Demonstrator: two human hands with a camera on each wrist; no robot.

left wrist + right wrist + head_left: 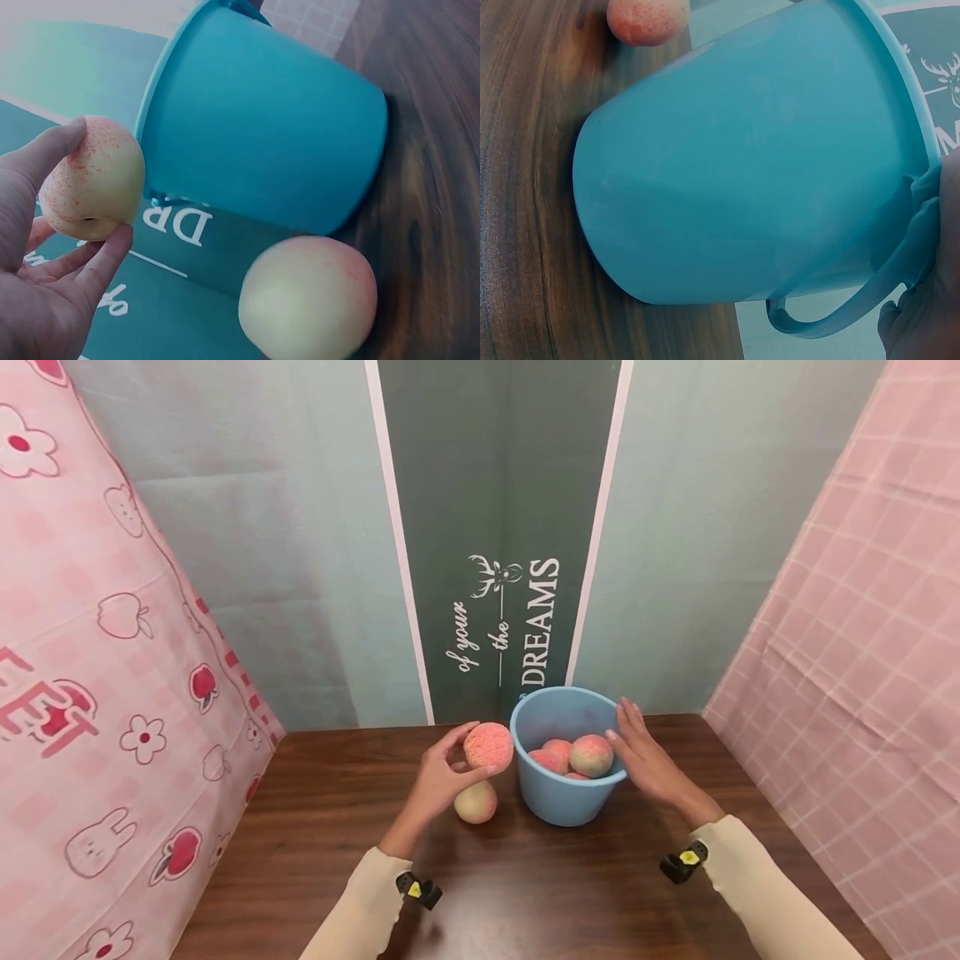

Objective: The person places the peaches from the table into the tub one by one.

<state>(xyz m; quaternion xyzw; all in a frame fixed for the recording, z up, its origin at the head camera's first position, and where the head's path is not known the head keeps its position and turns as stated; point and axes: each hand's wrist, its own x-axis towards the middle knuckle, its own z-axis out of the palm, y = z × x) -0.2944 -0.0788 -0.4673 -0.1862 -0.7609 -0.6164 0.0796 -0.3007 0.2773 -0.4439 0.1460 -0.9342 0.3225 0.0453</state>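
My left hand (441,781) holds a pink-and-cream peach (489,746) between thumb and fingers, raised beside the left rim of a light blue bucket (564,800). In the left wrist view this peach (97,180) overlaps the bucket's rim. Another peach (477,804) sits on the table below that hand, left of the bucket. Several peaches (592,756) lie inside the bucket. At the right rim my right hand (651,764) rests with its fingers extended. The right wrist view shows the bucket's handle (832,324) hanging near this hand, which is mostly cut off there.
The bucket stands upright on a dark brown wooden table (322,827). A grey-green cloth with white lettering (543,622) hangs behind it. Pink patterned cloths hang along the left (123,693) and right (862,652) sides.
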